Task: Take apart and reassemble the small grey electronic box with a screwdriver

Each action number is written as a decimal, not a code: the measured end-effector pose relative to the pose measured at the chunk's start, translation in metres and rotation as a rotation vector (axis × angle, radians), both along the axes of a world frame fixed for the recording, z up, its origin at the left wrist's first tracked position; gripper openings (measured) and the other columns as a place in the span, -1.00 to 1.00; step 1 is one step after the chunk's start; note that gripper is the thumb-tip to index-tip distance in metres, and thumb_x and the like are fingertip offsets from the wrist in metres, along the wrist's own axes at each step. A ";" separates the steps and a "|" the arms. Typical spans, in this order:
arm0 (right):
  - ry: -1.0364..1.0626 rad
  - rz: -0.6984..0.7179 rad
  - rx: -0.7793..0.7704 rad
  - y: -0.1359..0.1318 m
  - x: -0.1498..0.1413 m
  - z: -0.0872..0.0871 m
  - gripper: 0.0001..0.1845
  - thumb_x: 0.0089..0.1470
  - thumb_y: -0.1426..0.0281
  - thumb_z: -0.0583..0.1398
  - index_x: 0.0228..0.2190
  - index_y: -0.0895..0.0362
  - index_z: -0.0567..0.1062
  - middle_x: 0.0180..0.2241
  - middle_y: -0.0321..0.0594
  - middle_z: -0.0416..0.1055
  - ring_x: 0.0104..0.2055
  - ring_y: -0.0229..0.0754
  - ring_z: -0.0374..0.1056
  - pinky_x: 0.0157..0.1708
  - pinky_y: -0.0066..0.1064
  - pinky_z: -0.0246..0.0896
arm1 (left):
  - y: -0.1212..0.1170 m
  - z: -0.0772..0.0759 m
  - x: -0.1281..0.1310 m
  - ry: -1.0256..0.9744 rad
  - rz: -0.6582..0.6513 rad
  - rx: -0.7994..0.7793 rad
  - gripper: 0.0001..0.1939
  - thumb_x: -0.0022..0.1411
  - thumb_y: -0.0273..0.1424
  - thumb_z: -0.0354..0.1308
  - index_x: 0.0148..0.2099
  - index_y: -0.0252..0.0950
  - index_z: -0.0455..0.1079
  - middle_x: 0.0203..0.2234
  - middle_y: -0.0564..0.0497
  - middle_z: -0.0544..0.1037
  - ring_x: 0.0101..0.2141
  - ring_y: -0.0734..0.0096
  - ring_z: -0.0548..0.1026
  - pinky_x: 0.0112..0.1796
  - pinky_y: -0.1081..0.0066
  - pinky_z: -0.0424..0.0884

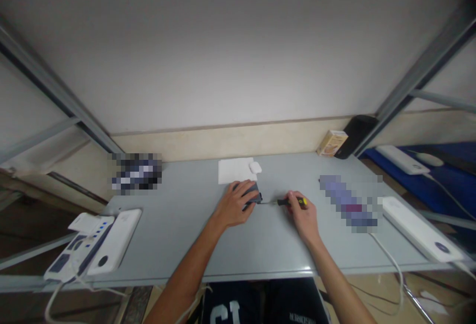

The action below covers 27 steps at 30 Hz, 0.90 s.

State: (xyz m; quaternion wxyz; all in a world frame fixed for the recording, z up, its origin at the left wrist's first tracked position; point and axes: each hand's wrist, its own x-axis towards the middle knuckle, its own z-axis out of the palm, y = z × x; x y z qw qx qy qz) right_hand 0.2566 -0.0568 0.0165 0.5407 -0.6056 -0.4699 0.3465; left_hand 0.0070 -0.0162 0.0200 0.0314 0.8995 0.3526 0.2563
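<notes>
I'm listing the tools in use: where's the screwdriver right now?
In the head view, the screwdriver is in the right hand, its shaft pointing left toward the dark object under the left hand.

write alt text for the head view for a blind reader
A right hand grips a black-and-yellow screwdriver above a grey table, its shaft pointing toward a small dark object under the left hand. Beyond lies a white sheet with a small white item at its edge; a box stands back right.
</notes>
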 end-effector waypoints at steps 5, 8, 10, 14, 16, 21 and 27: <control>0.015 0.020 0.010 0.000 0.001 0.001 -0.52 0.20 -0.04 0.21 -0.44 0.11 0.53 -0.57 -0.32 0.34 -0.55 -0.25 0.23 -0.54 -0.43 0.11 | 0.000 -0.007 0.003 0.004 0.000 0.004 -0.68 0.43 -0.42 0.08 0.17 -0.15 0.42 0.33 -0.06 0.37 0.34 0.19 0.29 0.28 0.01 0.17; 0.009 0.034 -0.002 0.001 -0.001 0.002 -0.54 0.20 -0.03 0.21 -0.43 0.11 0.54 -0.57 -0.32 0.36 -0.55 -0.26 0.23 -0.54 -0.43 0.11 | -0.001 -0.008 0.001 -0.014 0.028 -0.011 -0.70 0.42 -0.42 0.10 0.15 -0.15 0.43 0.32 -0.07 0.38 0.32 0.17 0.31 0.27 0.00 0.18; 0.013 0.046 -0.012 0.001 -0.001 0.003 -0.54 0.20 -0.03 0.21 -0.43 0.11 0.54 -0.58 -0.32 0.36 -0.55 -0.25 0.23 -0.55 -0.43 0.10 | -0.002 -0.007 0.000 -0.027 0.039 -0.022 -0.72 0.41 -0.42 0.12 0.13 -0.16 0.44 0.31 -0.07 0.40 0.32 0.16 0.32 0.27 -0.01 0.18; 0.013 0.027 0.001 0.001 -0.001 0.002 -0.54 0.20 -0.03 0.21 -0.44 0.11 0.53 -0.59 -0.33 0.35 -0.56 -0.26 0.23 -0.54 -0.44 0.11 | -0.001 -0.007 0.000 -0.051 0.044 -0.025 -0.73 0.41 -0.41 0.13 0.12 -0.16 0.45 0.29 -0.09 0.41 0.31 0.15 0.33 0.26 -0.01 0.20; 0.010 0.011 0.011 0.000 0.000 0.001 -0.53 0.22 -0.02 0.20 -0.43 0.11 0.53 -0.60 -0.34 0.33 -0.56 -0.26 0.22 -0.54 -0.44 0.09 | -0.001 -0.008 0.000 -0.056 0.044 -0.026 -0.72 0.41 -0.41 0.14 0.13 -0.16 0.45 0.29 -0.10 0.42 0.30 0.14 0.34 0.26 -0.02 0.19; 0.020 0.052 0.003 0.000 0.002 0.000 -0.54 0.22 -0.03 0.19 -0.41 0.11 0.54 -0.59 -0.33 0.33 -0.54 -0.25 0.22 -0.53 -0.43 0.10 | 0.001 -0.013 0.000 -0.057 0.049 -0.036 -0.72 0.39 -0.41 0.16 0.12 -0.15 0.46 0.27 -0.08 0.44 0.30 0.15 0.35 0.26 -0.01 0.20; 0.021 0.047 0.012 0.000 0.001 0.001 -0.55 0.22 -0.02 0.19 -0.41 0.10 0.53 -0.57 -0.32 0.36 -0.54 -0.24 0.22 -0.53 -0.43 0.10 | 0.000 -0.014 -0.001 -0.049 0.051 -0.048 -0.73 0.41 -0.39 0.15 0.12 -0.14 0.46 0.27 -0.07 0.44 0.29 0.17 0.36 0.27 -0.01 0.18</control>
